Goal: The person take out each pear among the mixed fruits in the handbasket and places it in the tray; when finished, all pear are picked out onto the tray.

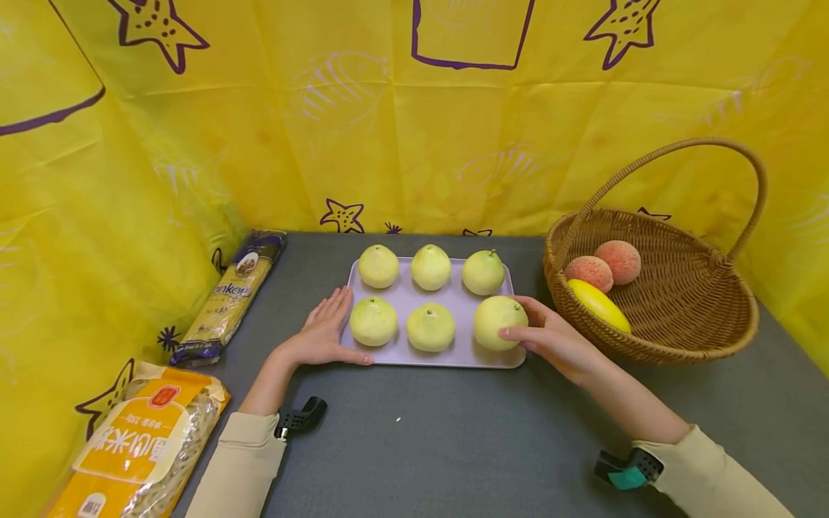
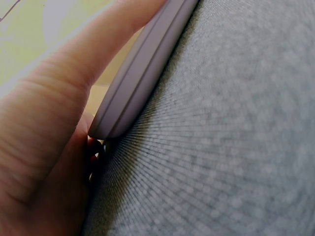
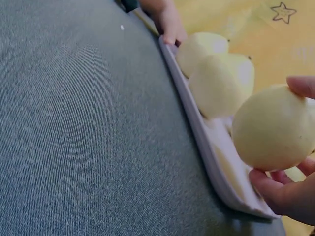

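Observation:
My right hand grips a pale green pomelo between thumb and fingers, at the front right corner of a lilac tray. The right wrist view has this pomelo held slightly above the tray. Three pomelos stand in the tray's back row, among them the middle one. Two others sit along the front, at left and centre. My left hand rests against the tray's left end, fingers extended and thumb along the front rim. In the left wrist view that thumb touches the tray's rim.
A wicker basket at the right holds two peaches and a smooth yellow fruit. Along the left lie a pasta packet and an orange noodle bag. Yellow patterned cloth hangs behind the grey tabletop.

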`<state>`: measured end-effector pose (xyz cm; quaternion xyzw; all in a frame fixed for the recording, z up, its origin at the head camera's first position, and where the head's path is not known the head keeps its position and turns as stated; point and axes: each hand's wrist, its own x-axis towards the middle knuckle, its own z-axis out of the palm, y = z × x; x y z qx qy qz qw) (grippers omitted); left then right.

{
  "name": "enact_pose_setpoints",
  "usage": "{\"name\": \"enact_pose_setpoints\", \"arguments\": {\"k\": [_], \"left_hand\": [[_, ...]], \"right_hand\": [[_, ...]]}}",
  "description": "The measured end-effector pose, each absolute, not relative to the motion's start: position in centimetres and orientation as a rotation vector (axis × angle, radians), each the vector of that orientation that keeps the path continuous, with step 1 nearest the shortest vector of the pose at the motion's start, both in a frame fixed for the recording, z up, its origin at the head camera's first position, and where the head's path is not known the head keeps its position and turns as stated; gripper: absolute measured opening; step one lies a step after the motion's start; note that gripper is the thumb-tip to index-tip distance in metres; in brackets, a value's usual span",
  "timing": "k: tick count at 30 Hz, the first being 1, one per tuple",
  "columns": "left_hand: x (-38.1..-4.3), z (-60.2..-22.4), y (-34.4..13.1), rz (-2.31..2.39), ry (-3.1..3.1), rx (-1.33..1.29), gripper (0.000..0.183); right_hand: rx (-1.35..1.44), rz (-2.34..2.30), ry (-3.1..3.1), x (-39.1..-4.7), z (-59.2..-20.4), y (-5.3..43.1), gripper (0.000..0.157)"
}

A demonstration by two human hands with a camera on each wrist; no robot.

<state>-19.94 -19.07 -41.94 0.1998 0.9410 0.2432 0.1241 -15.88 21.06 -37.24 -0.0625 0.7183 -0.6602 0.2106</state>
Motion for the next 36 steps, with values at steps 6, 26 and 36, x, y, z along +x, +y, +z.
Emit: {"name": "enact_pose_setpoints", "arguments": {"k": [6, 26, 36], "left_hand": [[-20.0, -42.0, -19.0, 0.709, 2.745, 0.591, 0.136], [-19.9, -41.7, -18.9, 0.723, 2.735, 0.572, 0.136], [-19.9, -41.7, -19.0, 0.716, 2.731, 0.57, 0.136]], "right_hand": [[-0.201, -1.72, 2.113, -16.2, -38.3, 21.2, 0.072], [-0.382, -1.409, 2.512, -16.4, -39.7, 20.7, 0.069], [-0.568, -1.371, 2.718, -15.7, -40.4, 20.4, 0.08]]}}
